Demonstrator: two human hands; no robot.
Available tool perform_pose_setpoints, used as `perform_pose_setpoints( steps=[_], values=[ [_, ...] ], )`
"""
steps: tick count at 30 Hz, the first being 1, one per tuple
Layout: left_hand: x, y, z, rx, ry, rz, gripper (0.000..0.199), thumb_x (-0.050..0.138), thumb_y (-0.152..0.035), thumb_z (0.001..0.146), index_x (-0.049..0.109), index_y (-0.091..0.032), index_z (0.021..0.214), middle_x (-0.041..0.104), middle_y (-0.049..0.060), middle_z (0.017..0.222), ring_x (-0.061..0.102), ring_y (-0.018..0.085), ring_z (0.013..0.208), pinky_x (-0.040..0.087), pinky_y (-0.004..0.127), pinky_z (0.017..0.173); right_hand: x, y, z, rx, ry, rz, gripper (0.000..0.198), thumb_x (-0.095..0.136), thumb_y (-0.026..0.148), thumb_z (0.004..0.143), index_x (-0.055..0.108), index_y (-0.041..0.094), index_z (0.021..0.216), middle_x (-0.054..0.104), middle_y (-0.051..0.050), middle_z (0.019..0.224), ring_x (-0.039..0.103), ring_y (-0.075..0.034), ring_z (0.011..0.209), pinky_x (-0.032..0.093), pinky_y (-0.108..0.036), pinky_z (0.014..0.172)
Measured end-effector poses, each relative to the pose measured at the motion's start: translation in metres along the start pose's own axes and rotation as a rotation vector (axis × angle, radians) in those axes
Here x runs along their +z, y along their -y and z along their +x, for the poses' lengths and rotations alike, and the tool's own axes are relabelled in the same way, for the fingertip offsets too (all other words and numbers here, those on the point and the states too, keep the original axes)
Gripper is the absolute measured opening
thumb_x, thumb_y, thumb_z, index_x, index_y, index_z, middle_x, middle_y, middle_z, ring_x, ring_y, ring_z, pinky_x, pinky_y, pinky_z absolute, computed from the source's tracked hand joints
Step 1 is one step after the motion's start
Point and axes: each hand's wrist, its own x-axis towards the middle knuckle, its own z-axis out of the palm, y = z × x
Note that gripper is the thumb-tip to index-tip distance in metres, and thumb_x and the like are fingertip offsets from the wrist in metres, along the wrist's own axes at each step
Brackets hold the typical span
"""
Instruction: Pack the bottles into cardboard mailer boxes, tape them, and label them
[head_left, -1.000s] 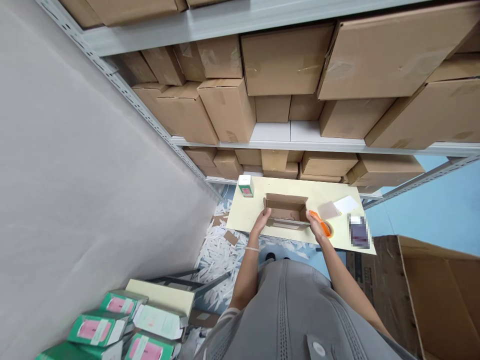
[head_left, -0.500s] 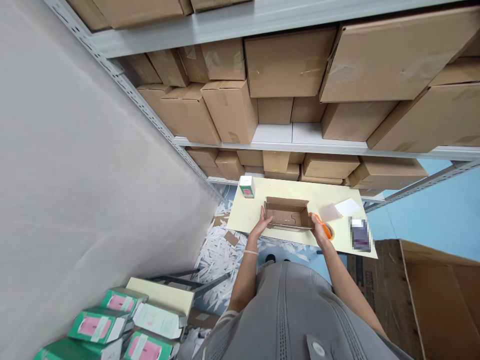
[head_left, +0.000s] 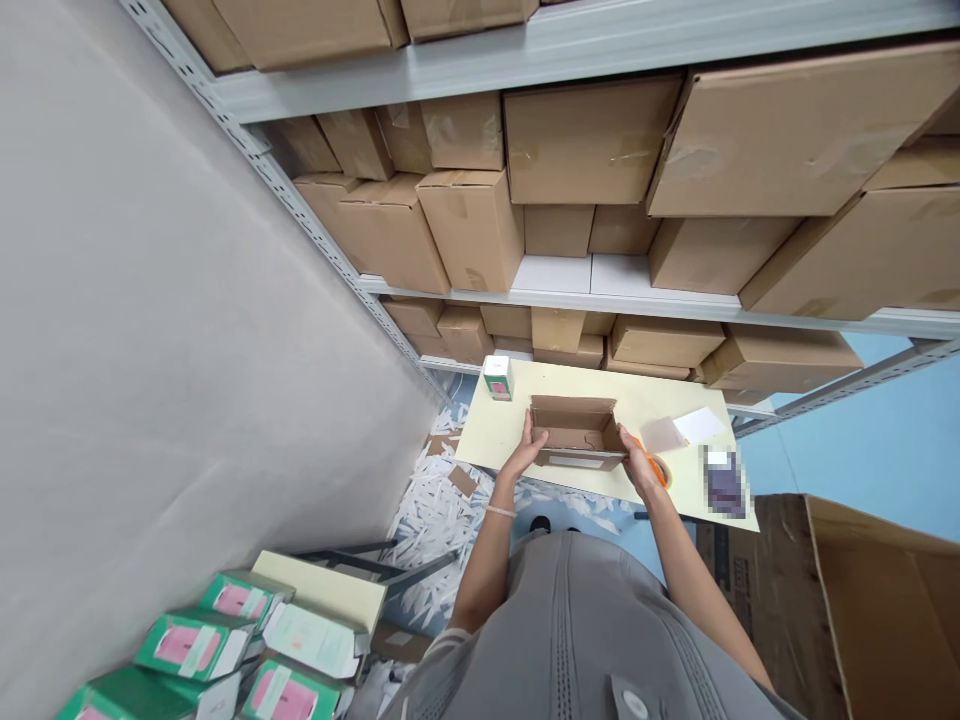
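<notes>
An open cardboard box (head_left: pixel 574 457), long and narrow with nothing seen inside, is at the near edge of the pale yellow table (head_left: pixel 480 430). My left hand (head_left: pixel 526 447) grips its left end, thumb over the rim. At the opposite end, my right hand (head_left: pixel 637 465) is closed on the box wall. An orange tape dispenser (head_left: pixel 658 468) lies on the table right beside that hand, partly covered by it. A small green and white carton (head_left: pixel 498 378) stands at the table's far left corner.
White paper sheets (head_left: pixel 697 426) and a blurred dark item (head_left: pixel 724 482) lie on the table's right. Shelves of cardboard boxes (head_left: pixel 592 140) rise behind. A large open carton (head_left: pixel 765 600) stands at right, green boxes (head_left: pixel 184 648) at lower left. Paper shreds (head_left: pixel 427 520) cover the floor.
Both hands have tilted the box slightly, so more of its near outer side with a white label shows. The camera view has shifted a little.
</notes>
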Motion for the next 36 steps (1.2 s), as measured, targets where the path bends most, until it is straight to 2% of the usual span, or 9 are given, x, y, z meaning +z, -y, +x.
perform_pose_setpoints(
  steps=[3, 5, 10, 15, 19, 23, 27, 32, 36],
  values=[
    [-0.01, -0.01, -0.006, 0.062, -0.03, -0.002, 0.096, 0.053, -0.062, 0.087, -0.002, -0.029, 0.158, 0.003, 0.001, 0.166, 0.002, 0.02, 0.153, 0.011, 0.041, 0.126, 0.006, 0.027, -0.004, 0.075, 0.073, 0.024, 0.068, 0.051, 0.066, 0.082, 0.057, 0.029, 0.139, 0.041, 0.0, 0.155, 0.032, -0.02, 0.146, 0.029, -0.035, 0.118],
    [-0.019, -0.017, -0.014, 0.114, -0.057, -0.007, 0.095, 0.052, -0.061, 0.088, -0.004, -0.03, 0.158, 0.001, 0.0, 0.166, 0.001, 0.019, 0.153, 0.011, 0.041, 0.126, 0.013, 0.044, -0.006, 0.049, 0.129, 0.031, 0.072, 0.052, 0.066, 0.082, 0.05, 0.031, 0.145, 0.034, 0.003, 0.159, 0.027, -0.021, 0.149, 0.023, -0.038, 0.121],
    [-0.044, -0.024, -0.05, 0.188, -0.189, -0.025, 0.098, 0.054, -0.061, 0.088, -0.008, -0.031, 0.158, -0.009, -0.005, 0.165, -0.001, 0.019, 0.153, 0.015, 0.036, 0.126, 0.046, 0.079, -0.007, -0.054, 0.277, 0.006, 0.071, 0.053, 0.066, 0.084, 0.047, 0.033, 0.147, 0.034, 0.005, 0.159, 0.027, -0.02, 0.149, 0.018, -0.035, 0.123],
    [-0.062, -0.022, -0.106, 0.237, -0.424, -0.063, 0.096, 0.053, -0.06, 0.09, -0.01, -0.033, 0.157, -0.01, -0.007, 0.165, 0.002, 0.02, 0.153, 0.017, 0.033, 0.125, 0.094, 0.101, -0.013, -0.11, 0.499, -0.045, 0.071, 0.055, 0.065, 0.085, 0.046, 0.031, 0.148, 0.035, 0.003, 0.159, 0.027, -0.022, 0.149, 0.018, -0.037, 0.122],
    [-0.059, -0.018, -0.163, 0.231, -0.686, -0.107, 0.098, 0.054, -0.06, 0.089, -0.009, -0.031, 0.158, -0.009, -0.007, 0.166, 0.001, 0.021, 0.154, 0.014, 0.033, 0.125, 0.132, 0.11, -0.03, -0.161, 0.746, -0.12, 0.07, 0.055, 0.066, 0.085, 0.047, 0.035, 0.147, 0.033, 0.006, 0.159, 0.023, -0.024, 0.15, 0.015, -0.042, 0.123],
    [-0.031, -0.004, -0.229, 0.213, -0.946, -0.157, 0.095, 0.055, -0.056, 0.089, -0.007, -0.035, 0.158, -0.01, -0.009, 0.165, -0.001, 0.022, 0.154, 0.013, 0.034, 0.125, 0.164, 0.105, -0.062, -0.194, 0.991, -0.2, 0.067, 0.055, 0.065, 0.086, 0.048, 0.036, 0.145, 0.035, 0.006, 0.158, 0.023, -0.022, 0.15, 0.014, -0.042, 0.123],
    [0.017, 0.021, -0.295, 0.131, -1.198, -0.196, 0.092, 0.053, -0.057, 0.091, -0.006, -0.037, 0.157, -0.009, -0.01, 0.165, -0.003, 0.022, 0.153, 0.012, 0.035, 0.125, 0.185, 0.077, -0.106, -0.168, 1.22, -0.279, 0.066, 0.056, 0.063, 0.086, 0.049, 0.036, 0.145, 0.035, 0.007, 0.158, 0.022, -0.019, 0.15, 0.015, -0.037, 0.123],
    [0.082, 0.047, -0.369, 0.007, -1.453, -0.294, 0.091, 0.054, -0.055, 0.091, -0.005, -0.036, 0.158, -0.009, -0.009, 0.166, -0.002, 0.023, 0.154, 0.015, 0.037, 0.125, 0.195, 0.032, -0.175, -0.09, 1.458, -0.411, 0.072, 0.056, 0.063, 0.085, 0.046, 0.031, 0.148, 0.033, 0.001, 0.159, 0.02, -0.022, 0.151, 0.015, -0.042, 0.123],
    [0.116, 0.058, -0.412, -0.075, -1.646, -0.325, 0.087, 0.053, -0.051, 0.091, -0.001, -0.038, 0.157, -0.006, -0.009, 0.166, -0.003, 0.021, 0.154, 0.011, 0.037, 0.126, 0.199, 0.008, -0.224, -0.104, 1.634, -0.47, 0.071, 0.059, 0.065, 0.081, 0.048, 0.037, 0.145, 0.036, 0.005, 0.158, 0.023, -0.023, 0.15, 0.017, -0.042, 0.123]
  ],
)
